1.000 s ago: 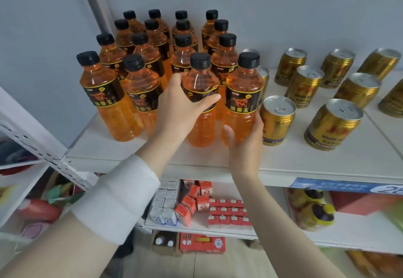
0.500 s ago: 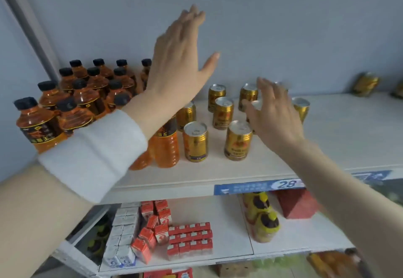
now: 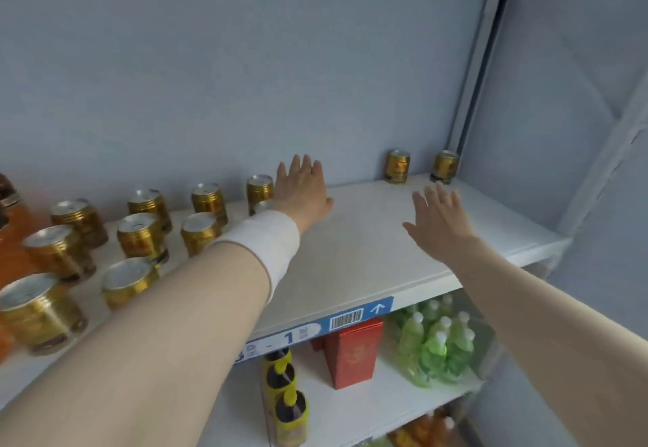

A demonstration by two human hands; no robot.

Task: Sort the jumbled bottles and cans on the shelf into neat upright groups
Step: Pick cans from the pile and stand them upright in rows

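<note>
- Gold cans (image 3: 140, 236) with silver tops, left of frame
- White shelf (image 3: 368, 253)
- Pale blue back wall (image 3: 245, 78)
- White wristband (image 3: 266, 239)
- Red box (image 3: 354, 355), lower centre
- Green bottles (image 3: 434, 345), lower right

Readable marks, head view:
- Blue strip (image 3: 315, 331) on front edge of shelf (image 3: 368, 264): a dash and the numeral "1", a small square code right of it, a white patch with a black barcode, then a white upward arrow at the strip's right end. Characters left of the dash are blurred.
- Gold cans (image 3: 140, 236): red emblem on label; lettering too blurred to read.
- Red box (image 3: 352, 352) on lower shelf: faint emblem, unreadable.
</note>
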